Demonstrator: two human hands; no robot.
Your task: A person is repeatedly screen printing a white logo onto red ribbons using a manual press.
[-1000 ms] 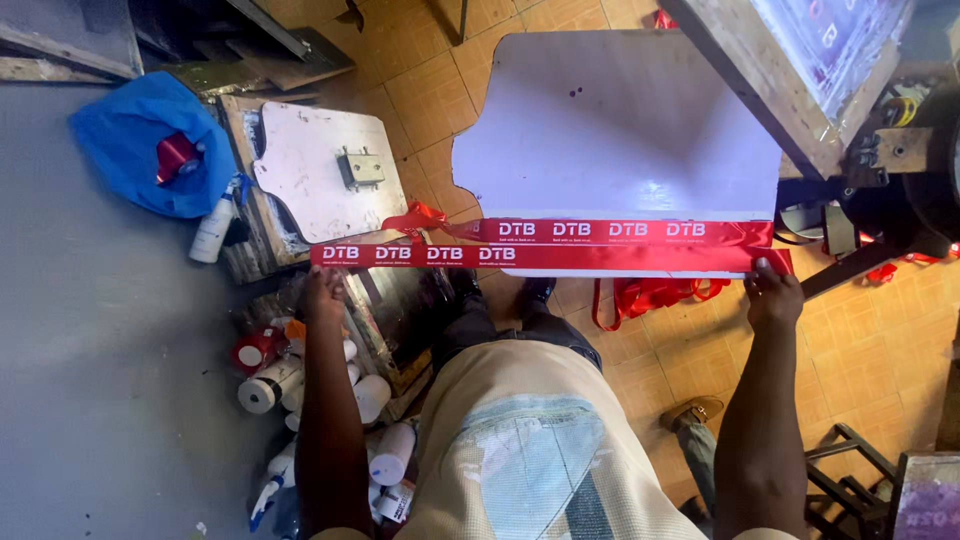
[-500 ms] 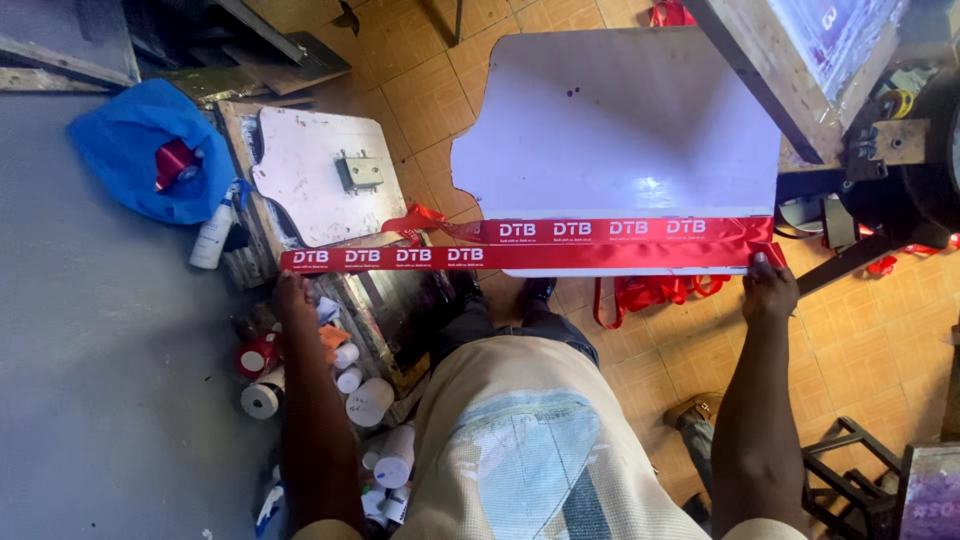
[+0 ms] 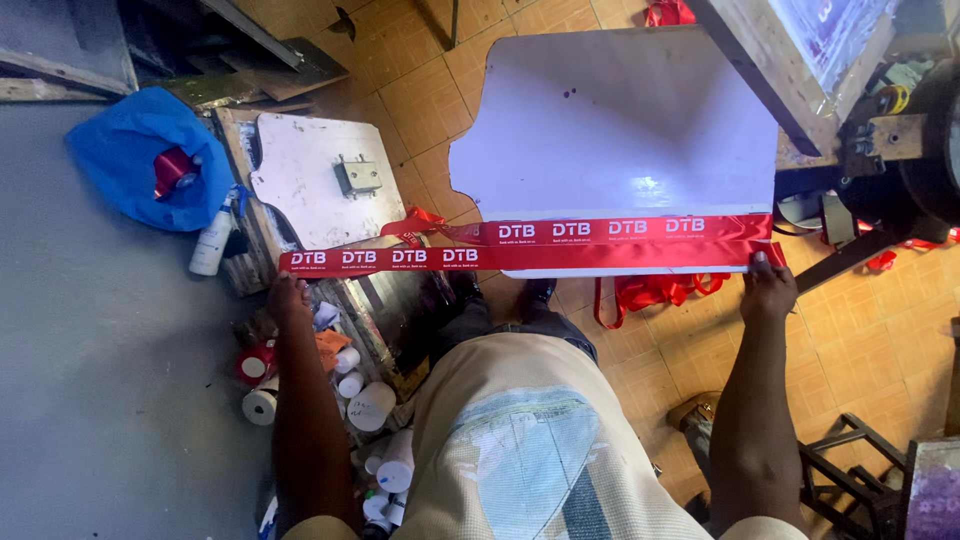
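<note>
- Two bare hands hold one red ribbon (image 3: 520, 255) with white print, pulled out straight in front of the person.
- Left hand (image 3: 288, 292) grips the ribbon's left end, out past the board's edge, above a clutter of white rolls (image 3: 370, 405) on the floor; its fingers are hidden under the ribbon.
- Right hand (image 3: 768, 288) pinches the ribbon's right end at the near right corner of the white board (image 3: 620, 120), fingers closed on it.
- Ribbon lies across the near edge of that board; a second printed red strip (image 3: 620, 228) lies flat on the board just beyond it, parallel.
- More red ribbon (image 3: 655, 292) hangs bunched below the board's near edge.
- Left of the board stands a smaller white plate (image 3: 300, 165) with a metal bracket, beside a blue plastic bag (image 3: 130, 150) and a white bottle (image 3: 212, 243).
</note>
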